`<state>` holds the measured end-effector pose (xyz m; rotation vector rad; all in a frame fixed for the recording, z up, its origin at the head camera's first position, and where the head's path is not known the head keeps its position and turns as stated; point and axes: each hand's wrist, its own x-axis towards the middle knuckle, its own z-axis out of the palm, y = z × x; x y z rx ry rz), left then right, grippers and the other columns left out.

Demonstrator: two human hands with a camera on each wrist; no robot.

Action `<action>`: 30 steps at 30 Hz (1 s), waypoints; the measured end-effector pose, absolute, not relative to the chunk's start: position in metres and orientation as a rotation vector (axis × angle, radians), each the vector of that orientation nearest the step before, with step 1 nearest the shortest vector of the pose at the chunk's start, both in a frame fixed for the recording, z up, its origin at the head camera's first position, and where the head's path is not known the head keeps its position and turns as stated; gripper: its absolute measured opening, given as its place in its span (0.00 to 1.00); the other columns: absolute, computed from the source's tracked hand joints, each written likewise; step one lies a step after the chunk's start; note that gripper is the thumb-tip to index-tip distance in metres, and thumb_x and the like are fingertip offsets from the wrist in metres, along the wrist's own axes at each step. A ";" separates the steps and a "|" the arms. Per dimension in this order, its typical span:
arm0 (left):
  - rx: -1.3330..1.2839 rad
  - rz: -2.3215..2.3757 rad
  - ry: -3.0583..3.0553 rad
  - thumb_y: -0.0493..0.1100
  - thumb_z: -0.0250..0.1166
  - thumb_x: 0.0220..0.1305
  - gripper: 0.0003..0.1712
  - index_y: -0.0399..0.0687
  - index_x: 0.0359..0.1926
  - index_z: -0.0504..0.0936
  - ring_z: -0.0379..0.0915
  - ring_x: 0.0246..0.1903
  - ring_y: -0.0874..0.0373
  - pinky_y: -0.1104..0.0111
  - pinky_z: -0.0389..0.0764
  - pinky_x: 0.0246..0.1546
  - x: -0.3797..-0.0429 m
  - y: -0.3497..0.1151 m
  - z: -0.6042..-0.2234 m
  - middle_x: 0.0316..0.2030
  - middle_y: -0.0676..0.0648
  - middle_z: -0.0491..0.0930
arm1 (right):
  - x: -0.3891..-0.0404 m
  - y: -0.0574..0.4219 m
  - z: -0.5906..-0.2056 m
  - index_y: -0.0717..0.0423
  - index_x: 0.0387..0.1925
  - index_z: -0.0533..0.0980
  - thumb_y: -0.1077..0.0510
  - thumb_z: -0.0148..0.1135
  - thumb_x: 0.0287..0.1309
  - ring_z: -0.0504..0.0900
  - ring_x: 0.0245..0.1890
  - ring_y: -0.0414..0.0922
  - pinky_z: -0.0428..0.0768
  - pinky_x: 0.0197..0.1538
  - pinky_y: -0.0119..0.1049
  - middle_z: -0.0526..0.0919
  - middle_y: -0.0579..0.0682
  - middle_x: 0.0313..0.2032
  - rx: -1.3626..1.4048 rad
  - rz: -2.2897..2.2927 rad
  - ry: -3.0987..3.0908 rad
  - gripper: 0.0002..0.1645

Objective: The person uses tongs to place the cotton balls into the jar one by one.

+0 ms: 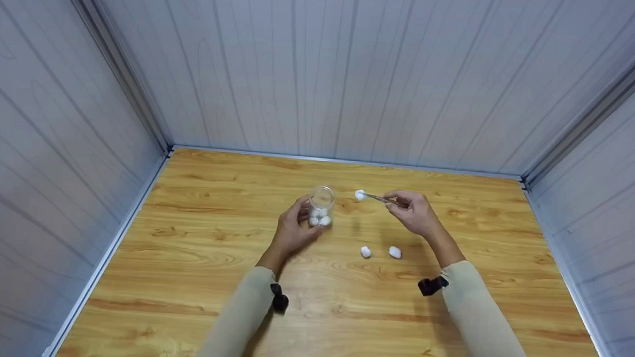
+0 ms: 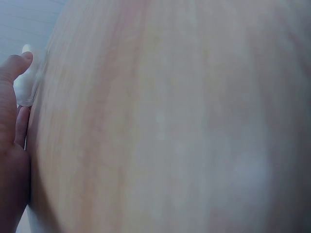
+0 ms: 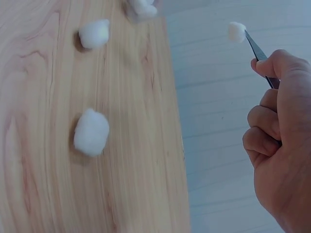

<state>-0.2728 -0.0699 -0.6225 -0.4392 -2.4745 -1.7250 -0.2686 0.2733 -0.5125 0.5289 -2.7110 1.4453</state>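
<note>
A clear glass jar (image 1: 322, 199) stands on the wooden table with several white cotton balls (image 1: 319, 218) in its lower part. My left hand (image 1: 293, 228) holds the jar from its left side, thumb at the front near the base. Metal tweezers (image 1: 378, 198) are pinched in my right hand (image 1: 414, 212), and a single cotton ball (image 3: 236, 32) is held at their tips, raised above the table to the right of the jar's mouth. In the left wrist view, only part of the left hand (image 2: 13, 111) and the jar shows at the edge.
Two loose cotton balls, one on the left (image 1: 365, 252) and one on the right (image 1: 395, 252), lie on the table (image 1: 333, 327) in front of the right hand. Pale panel walls (image 1: 321, 73) enclose the table at the back and both sides.
</note>
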 end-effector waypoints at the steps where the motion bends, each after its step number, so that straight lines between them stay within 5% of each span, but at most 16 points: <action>1: -0.440 -1.725 -2.476 0.37 0.82 0.64 0.48 0.47 0.82 0.72 0.85 0.67 0.37 0.51 0.89 0.73 -0.273 -0.070 -0.622 0.68 0.33 0.82 | -0.269 0.272 -0.512 0.63 0.56 0.90 0.63 0.66 0.79 0.60 0.21 0.33 0.64 0.29 0.30 0.70 0.42 0.22 0.528 1.449 -2.710 0.13; 30: -0.445 -1.689 -2.472 0.36 0.83 0.62 0.49 0.44 0.81 0.71 0.86 0.66 0.36 0.51 0.91 0.71 -0.273 -0.069 -0.623 0.65 0.32 0.82 | -0.277 0.225 -0.499 0.61 0.56 0.90 0.63 0.66 0.78 0.61 0.21 0.34 0.66 0.29 0.30 0.72 0.40 0.21 0.627 1.451 -2.677 0.13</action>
